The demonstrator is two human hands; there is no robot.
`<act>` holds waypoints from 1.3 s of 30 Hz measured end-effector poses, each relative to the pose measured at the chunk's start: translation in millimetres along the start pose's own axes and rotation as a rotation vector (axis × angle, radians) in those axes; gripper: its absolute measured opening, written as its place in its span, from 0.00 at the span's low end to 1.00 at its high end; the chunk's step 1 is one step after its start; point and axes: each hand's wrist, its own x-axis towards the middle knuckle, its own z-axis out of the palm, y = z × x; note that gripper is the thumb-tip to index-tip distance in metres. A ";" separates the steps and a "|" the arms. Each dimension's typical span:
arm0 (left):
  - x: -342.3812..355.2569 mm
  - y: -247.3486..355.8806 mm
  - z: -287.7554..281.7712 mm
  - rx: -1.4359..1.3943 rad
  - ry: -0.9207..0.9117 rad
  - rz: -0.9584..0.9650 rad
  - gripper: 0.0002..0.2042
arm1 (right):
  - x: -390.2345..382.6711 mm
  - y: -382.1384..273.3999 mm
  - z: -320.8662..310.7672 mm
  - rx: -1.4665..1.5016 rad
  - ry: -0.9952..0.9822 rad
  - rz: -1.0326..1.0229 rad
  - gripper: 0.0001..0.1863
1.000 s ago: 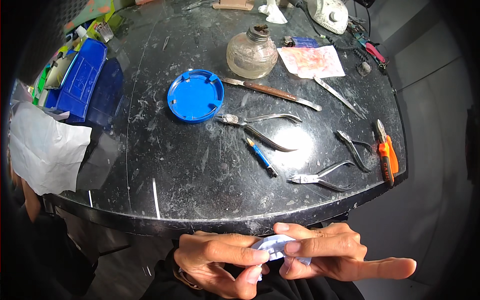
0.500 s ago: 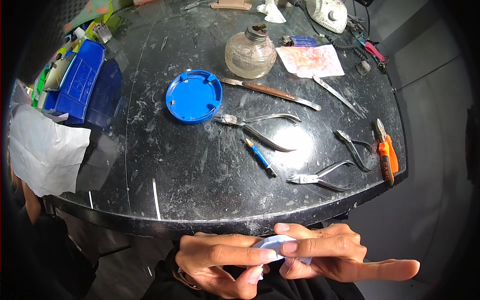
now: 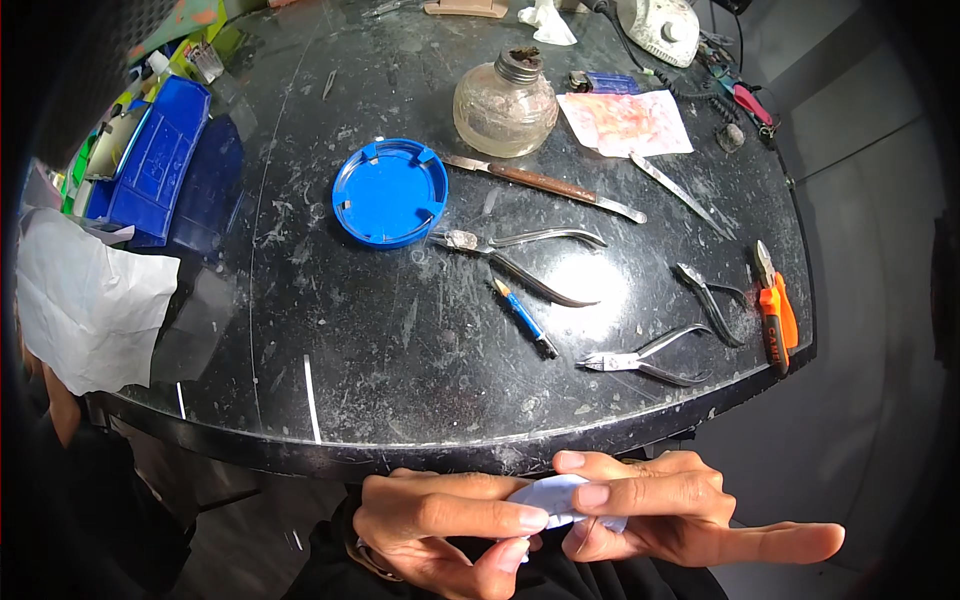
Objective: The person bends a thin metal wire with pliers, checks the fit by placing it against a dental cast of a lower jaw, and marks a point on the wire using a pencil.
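Dark, scratched bench (image 3: 330, 330) fills most of the view, curved near edge toward the person.

Far left: blue plastic box (image 3: 155, 160). Near left, hanging over the edge: crumpled white paper sheet (image 3: 85, 305).

Centre far: round blue lid (image 3: 390, 193), open side up. Just right of it and farther back, a glass spirit lamp (image 3: 505, 100), upright. Right of the lamp, a stained pinkish paper (image 3: 625, 122). A long knife-like tool (image 3: 545, 184) lies on a slant between lid and paper.

Mid bench: silver pliers (image 3: 520, 262) near the lid; small blue pencil (image 3: 524, 317) just in front of them. Right side: second silver pliers (image 3: 645, 361) near the edge, dark pliers (image 3: 710, 300) beyond them, orange-handled cutters (image 3: 775, 315) at the right rim.

Below the near edge, both hands meet over a small white piece (image 3: 556, 496), kind unclear, mostly hidden by fingers. Left hand (image 3: 440, 520): thumb and index pinching its left end. Right hand (image 3: 660, 505): fingers pressed on its right end, one finger stretched straight out to the right. The piece sits off the bench, between the two hands, at the bottom centre.
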 end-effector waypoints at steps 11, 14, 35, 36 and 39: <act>0.4 -2.9 4.7 -0.026 0.100 0.005 0.12 | 0.5 1.8 1.3 0.009 0.019 -0.042 0.22; 6.8 0.0 3.1 0.088 0.073 0.042 0.11 | 0.5 8.4 8.5 -0.025 0.109 -0.156 0.32; 0.1 -0.3 -2.4 0.041 0.003 0.022 0.10 | -0.1 4.1 15.6 0.195 0.213 -0.017 0.64; 0.4 1.7 -3.1 0.041 -0.002 0.023 0.10 | -2.7 1.6 19.1 0.199 0.245 0.018 0.75; 0.3 8.0 -5.6 0.099 -0.060 0.024 0.12 | 1.8 1.5 37.9 0.174 0.534 -0.089 0.75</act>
